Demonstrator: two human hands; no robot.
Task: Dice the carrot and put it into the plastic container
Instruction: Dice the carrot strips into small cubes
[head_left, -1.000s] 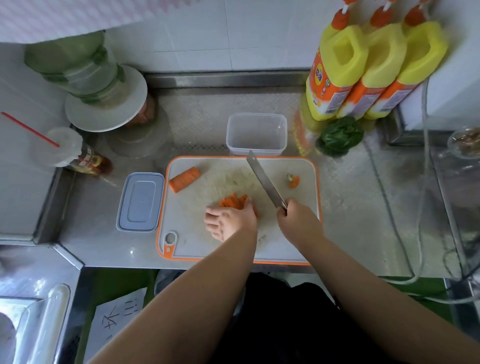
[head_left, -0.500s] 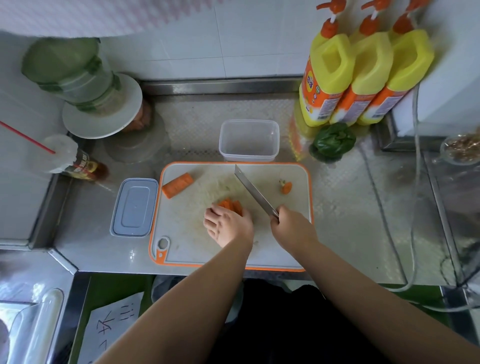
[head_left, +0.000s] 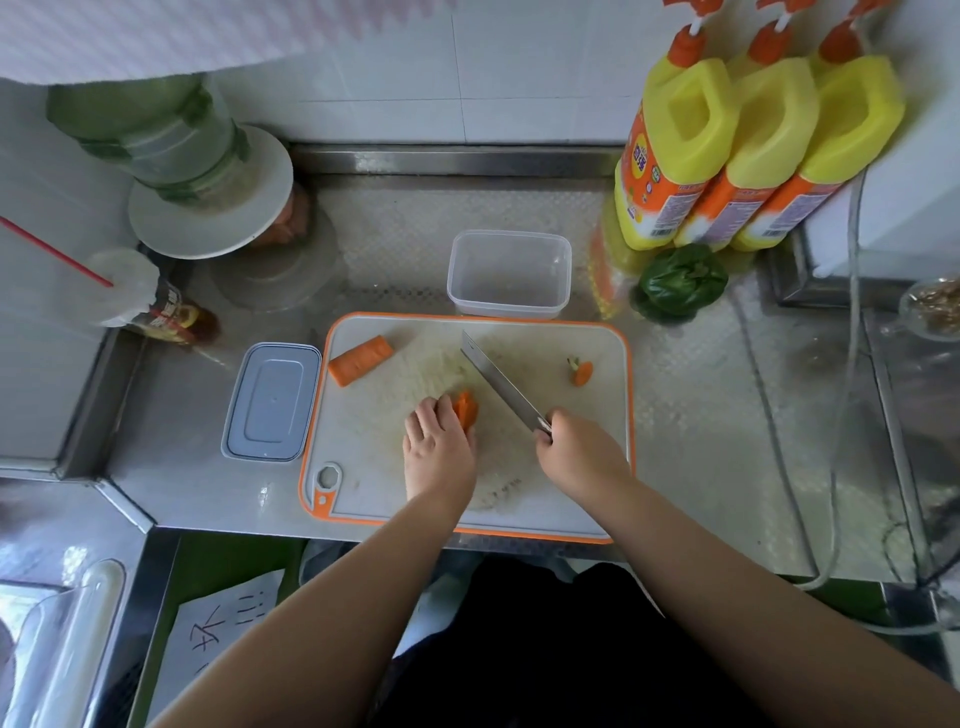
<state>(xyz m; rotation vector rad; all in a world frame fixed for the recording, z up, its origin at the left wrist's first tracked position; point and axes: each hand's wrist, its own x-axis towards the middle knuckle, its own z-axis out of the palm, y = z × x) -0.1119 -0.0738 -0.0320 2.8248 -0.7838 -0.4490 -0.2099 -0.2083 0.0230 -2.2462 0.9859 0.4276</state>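
Note:
On the white, orange-rimmed cutting board (head_left: 519, 499) my left hand (head_left: 438, 441) holds a bundle of carrot strips (head_left: 466, 409) in place, fingers curled against them. My right hand (head_left: 574, 451) grips the handle of a knife (head_left: 496, 382); its blade slants up and left, just right of the strips. A whole carrot piece (head_left: 359, 359) lies at the board's top left, and the carrot's stem end (head_left: 582, 371) lies at the top right. The clear plastic container (head_left: 509, 274) stands just behind the board with nothing in it.
The container's grey lid (head_left: 271, 400) lies left of the board. Three yellow detergent bottles (head_left: 727, 156) and a green pepper (head_left: 680, 283) stand at the back right. A sauce bottle (head_left: 171, 314) and a large green jug (head_left: 171, 156) are at the back left. A hose (head_left: 841, 415) hangs at the right.
My left hand has turned and gathered the carrot strips into a tighter bundle. The knife has stayed right of them, its blade still slanted.

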